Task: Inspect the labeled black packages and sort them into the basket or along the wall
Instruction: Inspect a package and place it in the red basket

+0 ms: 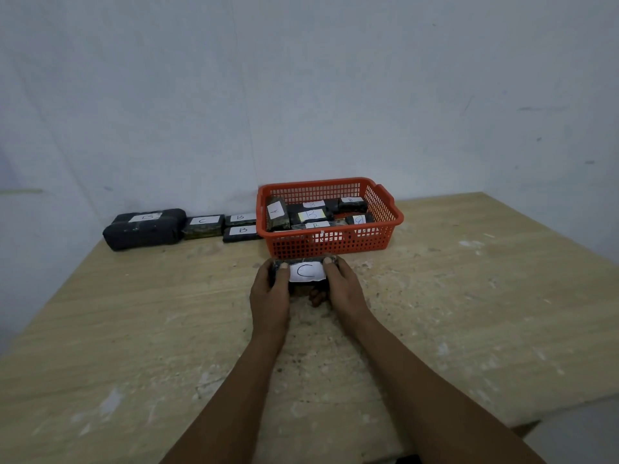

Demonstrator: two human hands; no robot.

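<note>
Both hands, left hand (pixel 270 289) and right hand (pixel 342 287), grip the C package (pixel 306 272) mid-table, just before the basket (pixel 385 209): inspection step. Next, probably, the wall row (pixel 204 224) at the far edge.

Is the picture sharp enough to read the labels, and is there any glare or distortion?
Head view: soft, even light, no glare; the C on the held package reads clearly between the left hand and right hand; labels in the orange basket are smaller, some blurred; wide-angle lens bends the table edges.
</note>
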